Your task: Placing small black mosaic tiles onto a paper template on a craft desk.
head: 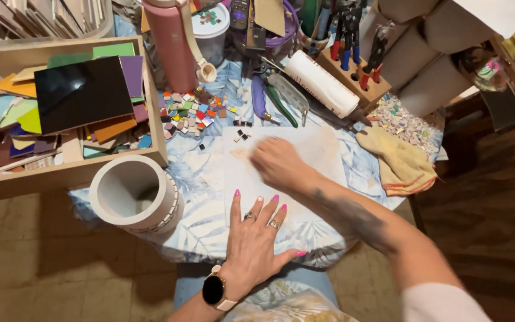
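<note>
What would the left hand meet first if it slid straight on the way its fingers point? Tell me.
The left hand lies flat, fingers pointing up-table across the pale square tile. Going straight on, it would probably meet the blurred right hand first, though depth is unclear.

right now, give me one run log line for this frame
left hand: flat on pale square tile, open | right hand: blurred on tile | nearby: white cylinder, small mosaic pieces, yellow cloth

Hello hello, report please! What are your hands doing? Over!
Left hand flat on white tile edge. Right hand blurred on tile, holding nothing visible. Loose mosaic pieces beyond tile, white cylinder at left.
</note>
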